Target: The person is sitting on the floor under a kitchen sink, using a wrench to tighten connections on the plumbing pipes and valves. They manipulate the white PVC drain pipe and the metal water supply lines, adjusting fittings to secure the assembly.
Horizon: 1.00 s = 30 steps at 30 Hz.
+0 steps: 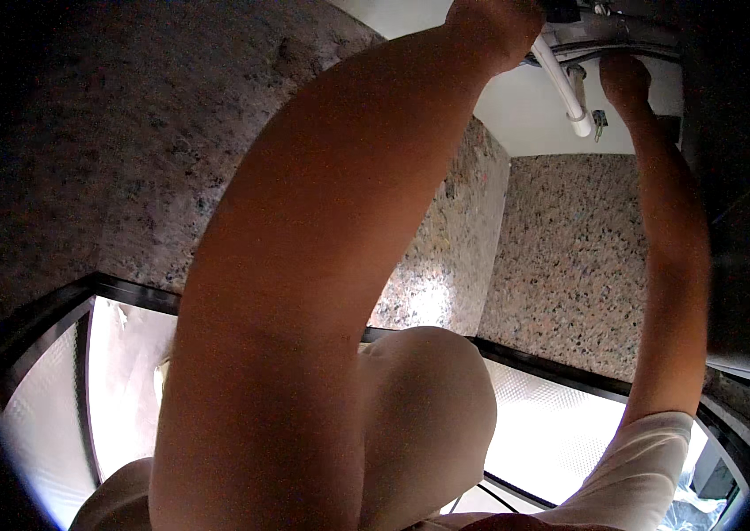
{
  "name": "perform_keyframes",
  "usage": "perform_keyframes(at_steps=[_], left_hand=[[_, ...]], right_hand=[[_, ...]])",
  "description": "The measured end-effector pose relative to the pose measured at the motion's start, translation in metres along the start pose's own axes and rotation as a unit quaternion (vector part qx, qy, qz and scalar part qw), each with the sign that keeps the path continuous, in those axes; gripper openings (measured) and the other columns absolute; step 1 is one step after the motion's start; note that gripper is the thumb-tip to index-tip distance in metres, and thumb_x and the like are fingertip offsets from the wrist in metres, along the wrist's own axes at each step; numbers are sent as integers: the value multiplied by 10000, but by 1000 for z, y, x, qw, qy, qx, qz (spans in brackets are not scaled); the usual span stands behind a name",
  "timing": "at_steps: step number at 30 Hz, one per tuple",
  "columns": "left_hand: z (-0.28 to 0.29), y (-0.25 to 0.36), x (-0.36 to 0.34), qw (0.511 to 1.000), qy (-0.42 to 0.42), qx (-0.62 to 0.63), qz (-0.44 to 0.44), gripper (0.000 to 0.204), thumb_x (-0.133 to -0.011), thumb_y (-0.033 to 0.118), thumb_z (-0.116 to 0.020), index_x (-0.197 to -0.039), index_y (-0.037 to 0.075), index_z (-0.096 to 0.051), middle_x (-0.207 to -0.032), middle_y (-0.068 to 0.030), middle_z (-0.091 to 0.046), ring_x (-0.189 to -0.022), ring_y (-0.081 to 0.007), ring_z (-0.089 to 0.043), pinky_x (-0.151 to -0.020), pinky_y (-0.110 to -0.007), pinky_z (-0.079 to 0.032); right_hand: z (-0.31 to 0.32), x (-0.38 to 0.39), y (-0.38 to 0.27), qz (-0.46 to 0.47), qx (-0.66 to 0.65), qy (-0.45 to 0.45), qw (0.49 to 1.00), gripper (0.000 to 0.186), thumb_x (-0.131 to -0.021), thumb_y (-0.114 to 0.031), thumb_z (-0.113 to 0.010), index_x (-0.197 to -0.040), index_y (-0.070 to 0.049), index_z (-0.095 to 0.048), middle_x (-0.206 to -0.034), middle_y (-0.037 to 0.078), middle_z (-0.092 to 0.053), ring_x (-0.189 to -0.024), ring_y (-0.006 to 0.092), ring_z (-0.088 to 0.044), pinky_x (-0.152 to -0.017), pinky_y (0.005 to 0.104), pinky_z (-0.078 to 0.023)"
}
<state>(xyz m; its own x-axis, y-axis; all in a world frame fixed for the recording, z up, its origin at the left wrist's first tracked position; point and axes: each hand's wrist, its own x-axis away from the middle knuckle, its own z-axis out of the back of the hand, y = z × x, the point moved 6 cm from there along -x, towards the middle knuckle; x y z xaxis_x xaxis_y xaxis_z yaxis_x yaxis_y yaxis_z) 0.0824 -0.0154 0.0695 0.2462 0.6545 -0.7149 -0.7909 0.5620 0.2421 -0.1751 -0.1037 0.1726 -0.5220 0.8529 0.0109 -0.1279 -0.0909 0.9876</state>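
Observation:
Both my arms reach up toward the top of the head view. At the upper edge, beside the top of a white pipe (559, 84), is my left hand (497, 34); its fingers are cut off or turned away from view. My right hand (625, 81) is raised a little to the right, just below dark cables (623, 50), and its fingers are hidden behind its back. A black part (562, 11) sits close to my left hand. Between the hands, a small dark piece with a thin wire (600, 119) hangs near the pipe's lower end.
Speckled granite walls (570, 257) meet in a corner below a white panel (525, 115). Black-framed, bright textured panels (556, 411) run along the lower part. My bent knee (428, 398) in light cloth is at lower centre. Deep shadow covers the right side.

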Motion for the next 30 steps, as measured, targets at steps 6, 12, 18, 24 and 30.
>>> perform_keyframes(at_steps=[6, 12, 18, 24, 30], left_hand=[[4, -11, 8, 997, -73, -1, -14, 427, -821, 437, -680, -1017, 57, -697, -1028, -94, -650, -1081, -255, -563, -1070, -425, -332], [-13, -5, 2, 990, 131, -51, 7, 293, -769, 348, -689, -909, 91, -692, -956, -74, -628, -1043, -250, -554, -1050, -432, -337], [-9, -9, 9, 993, 115, 24, -25, 271, -739, 313, -687, -892, 91, -672, -938, -67, -614, -1036, -240, -543, -1057, -438, -316], [-3, -9, 10, 997, 71, -2, -42, 437, -772, 445, -693, -1007, 77, -665, -1022, -79, -629, -1087, -251, -531, -1072, -451, -288], [-3, -10, 5, 998, 51, 19, -25, 505, -780, 499, -684, -1064, 83, -654, -1069, -91, -630, -1122, -258, -528, -1087, -458, -286]], right_hand=[[16, -4, -24, -90, -23, -12, 996, 151, -832, -108, -635, -696, -57, -677, -589, 119, -598, -574, 263, -645, -516, 420, -542], [13, 9, 1, 7, -20, 34, 999, 245, -897, -190, -569, -732, -63, -698, -721, 146, -668, -676, 270, -695, -588, 435, -572], [-4, 5, 2, -5, 41, -149, 988, 287, -947, -283, -519, -893, -72, -706, -922, 157, -696, -829, 311, -703, -688, 458, -579], [1, 9, 20, -86, -49, -253, 962, 481, -1000, -485, -366, -1245, -155, -616, -1172, 161, -660, -1018, 377, -662, -860, 493, -533], [0, 14, 31, -207, -141, -254, 934, 625, -980, -603, -317, -1357, -157, -540, -1306, 181, -597, -1173, 388, -592, -985, 482, -462]])
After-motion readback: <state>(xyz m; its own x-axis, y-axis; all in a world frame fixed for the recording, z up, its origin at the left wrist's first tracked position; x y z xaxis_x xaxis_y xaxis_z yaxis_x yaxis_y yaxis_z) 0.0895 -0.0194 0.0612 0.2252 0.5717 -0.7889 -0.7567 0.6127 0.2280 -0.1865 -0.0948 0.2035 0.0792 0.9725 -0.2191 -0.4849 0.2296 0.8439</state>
